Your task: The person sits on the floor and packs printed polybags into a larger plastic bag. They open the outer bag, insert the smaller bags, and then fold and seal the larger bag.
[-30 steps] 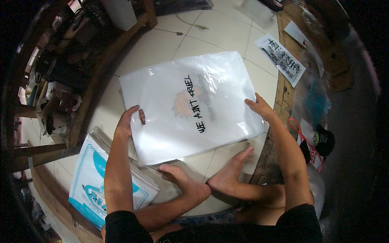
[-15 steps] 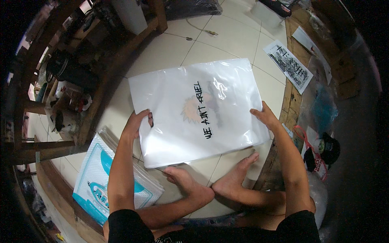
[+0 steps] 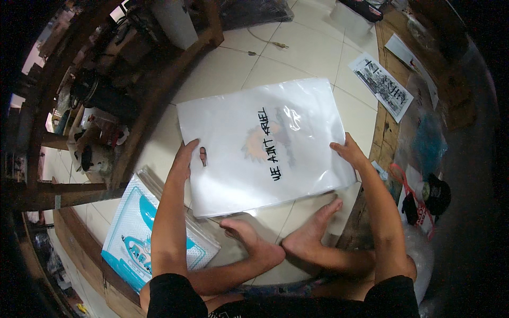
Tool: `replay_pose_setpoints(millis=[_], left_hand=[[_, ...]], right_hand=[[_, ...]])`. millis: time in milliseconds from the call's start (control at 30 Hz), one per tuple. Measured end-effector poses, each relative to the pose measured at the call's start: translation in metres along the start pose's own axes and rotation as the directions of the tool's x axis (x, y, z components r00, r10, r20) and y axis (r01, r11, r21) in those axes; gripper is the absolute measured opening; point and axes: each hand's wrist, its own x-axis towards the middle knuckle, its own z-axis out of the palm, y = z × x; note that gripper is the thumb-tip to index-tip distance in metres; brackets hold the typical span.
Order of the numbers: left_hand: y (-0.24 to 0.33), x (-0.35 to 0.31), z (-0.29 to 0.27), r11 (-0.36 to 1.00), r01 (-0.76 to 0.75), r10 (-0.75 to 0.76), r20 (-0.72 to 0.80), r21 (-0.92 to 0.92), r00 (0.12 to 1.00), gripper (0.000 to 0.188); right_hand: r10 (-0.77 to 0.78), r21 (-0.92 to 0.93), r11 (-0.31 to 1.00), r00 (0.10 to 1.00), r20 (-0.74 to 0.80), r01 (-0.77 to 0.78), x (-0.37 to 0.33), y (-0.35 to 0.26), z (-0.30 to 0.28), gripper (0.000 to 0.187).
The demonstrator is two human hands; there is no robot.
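Note:
A flat stack of glossy white plastic bags [image 3: 228, 169] is held level above the tiled floor, just beyond my bare feet. The top one carries black hand-style lettering and a faint orange and grey picture, with an oval handle hole near its left edge. My left hand [image 3: 185, 156] grips that left edge beside the hole, where skin shows through; its other fingers are hidden underneath. At the right edge, my right hand [image 3: 347, 152] is closed with the thumb on top and the fingers below.
White-and-turquoise printed plastic packs [image 3: 127, 233] lie by my left forearm. Wooden shelving [image 3: 154, 90] stands at left. On the right are a wooden board [image 3: 387, 40], a printed sheet [image 3: 380, 87], clear plastic and a black cap [image 3: 439, 195]. A cable end [image 3: 278, 45] lies farther off.
The whole view has shifted slightly, so most things appear a little farther right. My left hand sits slightly lower against the bags' edge, and more of the handle hole shows.

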Motion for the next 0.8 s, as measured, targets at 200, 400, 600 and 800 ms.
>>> replay_pose_setpoints(millis=[200, 400, 600, 800], left_hand=[[-0.002, -0.001, 0.004, 0.997, -0.031, 0.033, -0.019, 0.073, 0.999, 0.025], [-0.011, 0.003, 0.001, 0.959, -0.15, 0.163, -0.038, 0.239, 0.986, 0.032], [-0.003, 0.002, 0.007, 0.98, -0.09, 0.1, -0.048, 0.178, 0.994, 0.03], [-0.005, 0.0, 0.001, 0.949, -0.144, 0.156, -0.023, 0.282, 0.987, 0.032]], right_hand=[[0.016, -0.117, 0.993, 0.997, -0.074, -0.024, -0.011, -0.01, -0.002, 0.064], [-0.577, -0.767, 0.562, 0.811, -0.094, 0.31, -0.057, -0.031, 0.012, 0.08], [-0.542, -0.823, 0.358, 0.816, 0.201, 0.441, -0.064, -0.002, 0.023, 0.069], [-0.537, -0.8, 0.413, 0.826, 0.172, 0.436, -0.062, 0.001, 0.031, 0.075]])
